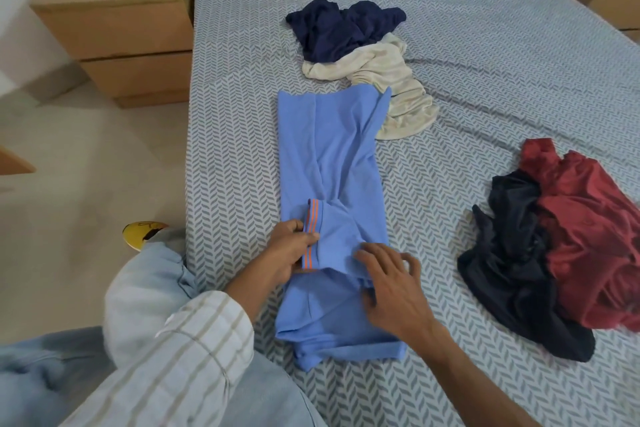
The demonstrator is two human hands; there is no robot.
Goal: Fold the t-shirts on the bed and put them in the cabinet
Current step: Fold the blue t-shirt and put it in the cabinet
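The light-blue cotton t-shirt (332, 184) lies lengthwise on the herringbone-sheeted bed (485, 87), at 6 o'clock from the crumpled cream shirt (391, 87). To fold cleanly, lay the sleeve flat inward and smooth it. The left hand (291, 250) pinches the orange-striped sleeve cuff (310, 236); the right hand (391, 288), fingers relaxed, presses the cloth.

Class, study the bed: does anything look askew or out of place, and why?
The blue t-shirt is folded into a long strip, but its orange-striped sleeve cuff, pinched by the left hand, lies skewed across it. Four other garments sit crumpled, unfolded: navy, cream, black, red.
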